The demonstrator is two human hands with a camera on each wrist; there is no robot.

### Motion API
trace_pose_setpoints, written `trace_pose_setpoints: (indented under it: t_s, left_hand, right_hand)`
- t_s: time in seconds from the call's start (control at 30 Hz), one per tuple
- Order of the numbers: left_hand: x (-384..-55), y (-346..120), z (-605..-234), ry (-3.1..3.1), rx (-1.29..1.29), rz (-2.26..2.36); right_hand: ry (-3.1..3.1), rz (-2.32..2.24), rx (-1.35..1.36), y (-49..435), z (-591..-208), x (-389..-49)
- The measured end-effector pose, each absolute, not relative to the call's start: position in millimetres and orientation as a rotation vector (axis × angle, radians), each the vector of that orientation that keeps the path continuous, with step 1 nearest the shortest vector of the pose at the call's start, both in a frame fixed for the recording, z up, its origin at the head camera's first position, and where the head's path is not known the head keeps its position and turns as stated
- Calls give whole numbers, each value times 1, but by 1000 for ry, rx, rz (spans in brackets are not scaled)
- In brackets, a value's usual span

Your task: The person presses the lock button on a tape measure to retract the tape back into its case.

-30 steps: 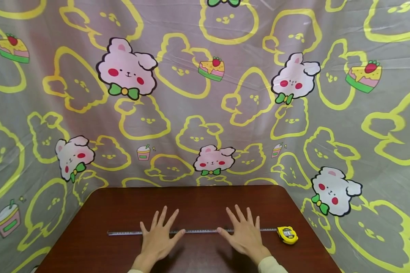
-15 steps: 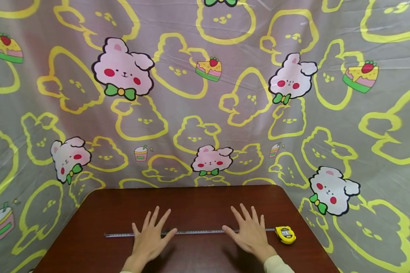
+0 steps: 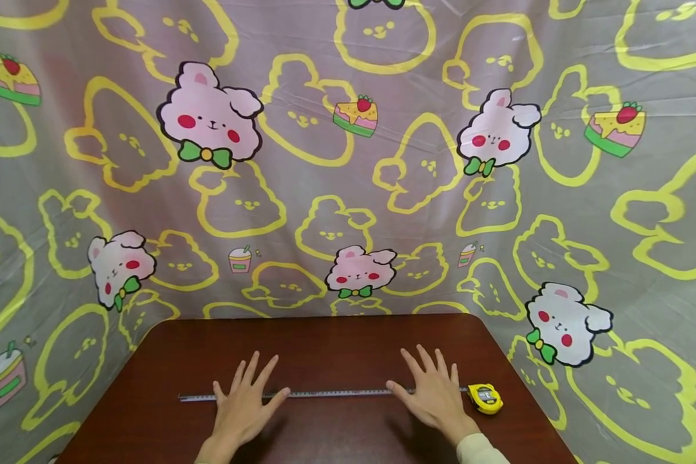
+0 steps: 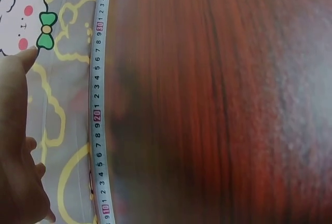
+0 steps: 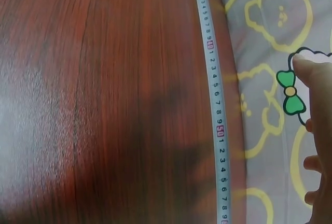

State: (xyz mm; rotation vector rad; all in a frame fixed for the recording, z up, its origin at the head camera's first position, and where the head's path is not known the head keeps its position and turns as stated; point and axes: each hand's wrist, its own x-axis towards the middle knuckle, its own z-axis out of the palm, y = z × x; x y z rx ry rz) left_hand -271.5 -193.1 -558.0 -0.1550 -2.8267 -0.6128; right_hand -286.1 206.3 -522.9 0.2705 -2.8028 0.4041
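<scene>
A yellow tape measure [image 3: 485,399] lies at the right of the dark wooden table, its metal blade [image 3: 342,393] drawn out straight to the left across the tabletop. Over the blade's left part my left hand [image 3: 242,406] is held with fingers spread, holding nothing. My right hand [image 3: 437,399] hovers likewise near the case, fingers spread and nothing in them. Seen from the left wrist, the blade [image 4: 97,94] shows numbers from about 10 to past 30. In the right wrist view the blade [image 5: 217,99] shows 40 and 50. Both hands cover short stretches of it in the head view.
The reddish-brown table [image 3: 325,345] has rounded far corners. A grey curtain [image 3: 348,180] printed with cartoon rabbits, cakes and drink cups hangs close behind it and along both sides.
Both spread hands have moved apart, the left one leftward and the right one rightward toward the case. The tape measure stays in place; the head view has shifted slightly.
</scene>
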Motion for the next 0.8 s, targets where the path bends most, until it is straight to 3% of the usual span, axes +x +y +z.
trace_pose_setpoints:
  t_s: [0.8]
  left_hand:
    - [-271, -234, -555, -2832, -97, -559]
  right_hand:
    - [-2776, 366, 216, 245, -531, -284]
